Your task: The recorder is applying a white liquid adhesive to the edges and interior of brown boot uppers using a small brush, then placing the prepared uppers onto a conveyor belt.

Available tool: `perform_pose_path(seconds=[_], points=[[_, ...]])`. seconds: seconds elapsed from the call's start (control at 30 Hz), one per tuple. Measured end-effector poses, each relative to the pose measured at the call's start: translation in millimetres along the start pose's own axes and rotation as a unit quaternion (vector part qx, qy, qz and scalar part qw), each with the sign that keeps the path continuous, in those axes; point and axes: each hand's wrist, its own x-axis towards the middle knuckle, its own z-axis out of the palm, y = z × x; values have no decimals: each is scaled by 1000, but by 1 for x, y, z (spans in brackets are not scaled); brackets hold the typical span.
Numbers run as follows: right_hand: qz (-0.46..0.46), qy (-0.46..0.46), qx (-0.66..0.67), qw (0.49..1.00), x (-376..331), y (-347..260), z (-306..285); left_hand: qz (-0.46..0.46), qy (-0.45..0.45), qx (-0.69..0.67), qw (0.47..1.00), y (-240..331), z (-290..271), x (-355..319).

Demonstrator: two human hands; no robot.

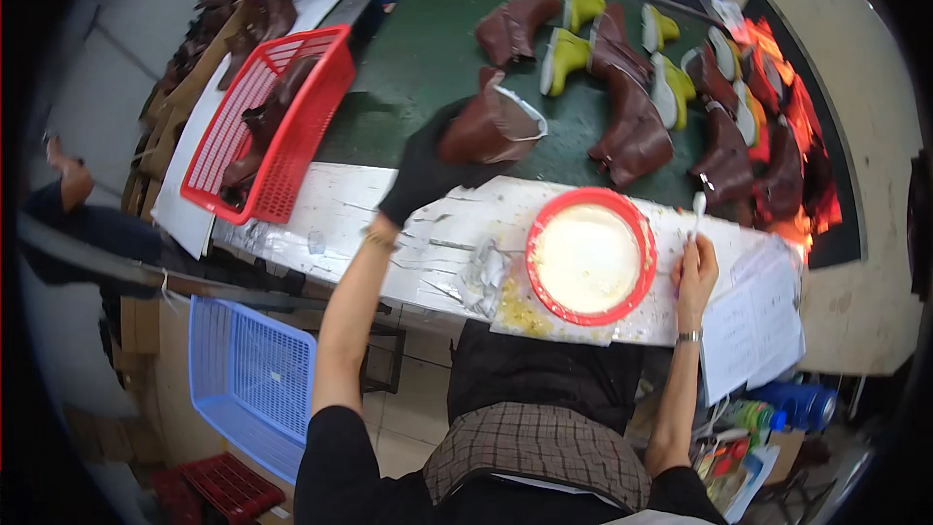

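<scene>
My left hand, in a black glove, is closed around a brown leather boot and holds it above the near edge of the green work surface. The boot is tilted, with a pale rim facing right. My bare right hand pinches a thin brush with a white tip, its handle partly hidden by the fingers. Between my hands, nearer the right one, stands a red bowl of cream-coloured liquid, with splashes on its rim.
Several brown boots and yellow-green shoe pieces lie on the green surface, beside an orange-glowing opening. A red basket holds boots at left. Crumpled paper lies by the bowl, papers at right. A blue basket stands below.
</scene>
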Motion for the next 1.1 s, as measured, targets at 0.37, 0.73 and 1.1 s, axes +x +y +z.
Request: perform_pose_path(seconds=[0.37, 0.73, 1.1], points=[[16, 86, 27, 996, -8, 23, -1, 204, 135, 358, 901, -57, -24, 66], [14, 89, 13, 996, -2, 25, 7, -213, 173, 752, 600, -89, -346, 5], [16, 65, 16, 998, -6, 26, -4, 92, 347, 478, 802, 47, -209, -97]])
